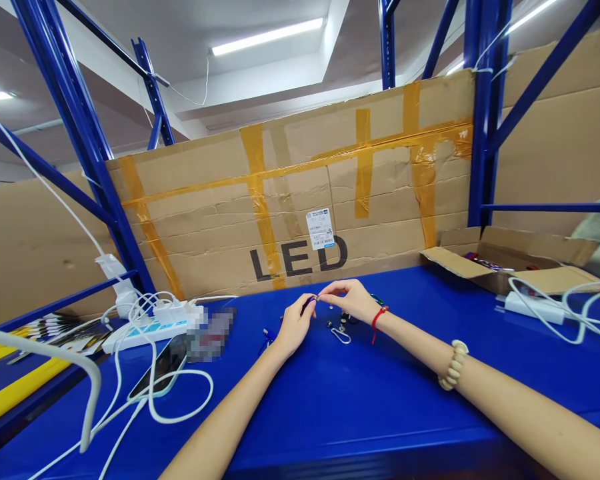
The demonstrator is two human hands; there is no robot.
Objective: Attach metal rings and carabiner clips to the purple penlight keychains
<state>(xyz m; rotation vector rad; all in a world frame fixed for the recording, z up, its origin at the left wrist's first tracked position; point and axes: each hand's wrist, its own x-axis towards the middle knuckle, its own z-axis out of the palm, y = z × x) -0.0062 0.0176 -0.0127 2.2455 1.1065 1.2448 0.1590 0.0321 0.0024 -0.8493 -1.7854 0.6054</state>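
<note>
Two bare forearms, thin red cord bracelet [379, 317] just behind the right hand [353, 301], loose ends dangling, cream bead bracelet [453, 365] further up the arm from the right hand, possibly wooden, left hand [294, 328] bare.

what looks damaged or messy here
The brown cardboard panel marked LED behind the blue bench is creased and patched with crooked yellow-brown tape. At left, white cables lie tangled around a white power strip and black phone. The left hand and right hand pinch a small dark part; too small to judge.
</note>
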